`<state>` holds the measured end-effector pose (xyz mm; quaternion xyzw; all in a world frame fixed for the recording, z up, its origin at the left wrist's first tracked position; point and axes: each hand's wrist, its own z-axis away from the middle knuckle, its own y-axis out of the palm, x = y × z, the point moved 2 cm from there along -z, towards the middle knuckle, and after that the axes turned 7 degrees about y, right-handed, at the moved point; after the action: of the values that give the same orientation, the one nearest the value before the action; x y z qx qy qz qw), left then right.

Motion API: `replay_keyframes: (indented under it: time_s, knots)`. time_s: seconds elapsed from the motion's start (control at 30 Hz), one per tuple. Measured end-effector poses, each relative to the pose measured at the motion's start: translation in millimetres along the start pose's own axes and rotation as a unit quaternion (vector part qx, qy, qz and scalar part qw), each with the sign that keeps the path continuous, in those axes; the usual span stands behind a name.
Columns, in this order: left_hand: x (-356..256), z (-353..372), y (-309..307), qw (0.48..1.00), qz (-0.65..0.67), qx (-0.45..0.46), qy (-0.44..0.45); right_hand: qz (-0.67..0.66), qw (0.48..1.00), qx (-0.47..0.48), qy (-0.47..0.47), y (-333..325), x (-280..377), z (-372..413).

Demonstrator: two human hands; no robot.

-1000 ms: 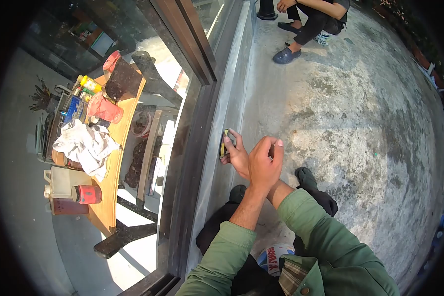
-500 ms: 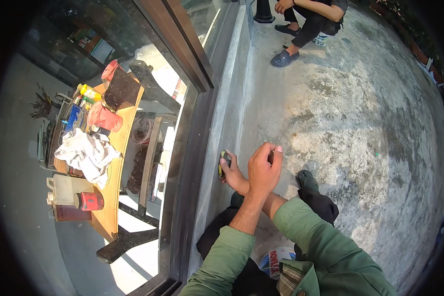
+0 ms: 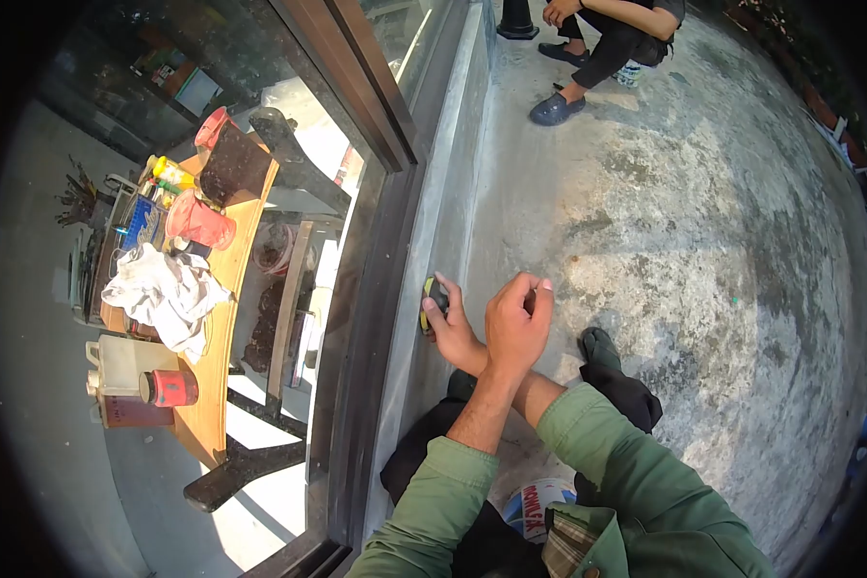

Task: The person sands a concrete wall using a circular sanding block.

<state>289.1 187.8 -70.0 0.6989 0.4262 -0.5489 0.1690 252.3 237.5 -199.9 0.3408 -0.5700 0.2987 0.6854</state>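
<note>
My forearms cross, the left one lying over the right. At the lower part of the wall beside the window frame, my right hand (image 3: 456, 329) grips a small, rounded black-and-yellow block (image 3: 430, 303) by its sides. The block is against or very close to the pale ledge (image 3: 443, 231); contact is hard to judge. My left hand (image 3: 516, 326) is curled into a loose fist just right of the other hand, thumb side up. Its palm is hidden, so anything inside it cannot be made out.
Behind the glass on the left, a wooden shelf (image 3: 212, 385) carries a white cloth (image 3: 169, 294), red pots and a jug (image 3: 130, 366). A person (image 3: 612, 43) squats ahead on the stained concrete floor (image 3: 684, 250). Between my legs stands a printed bucket (image 3: 539, 506).
My right hand and the black-and-yellow block have shifted a little forward along the ledge and turned slightly. The left hand stays curled in nearly the same place.
</note>
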Motion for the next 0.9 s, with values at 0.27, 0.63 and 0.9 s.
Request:
replay_keyframes:
  time_s: [0.27,0.63,0.9]
  knots:
    - [-3,0,0,1.0,-0.014,0.005,-0.01,-0.09,0.971,0.025,0.22,2,14,18]
    - [-7,1,3,1.0,-0.02,0.009,0.01,-0.093,0.972,0.036,0.213,-9,30,-1]
    - [-9,2,4,0.998,-0.034,0.039,-0.032,-0.117,0.95,0.03,0.286,-1,28,21]
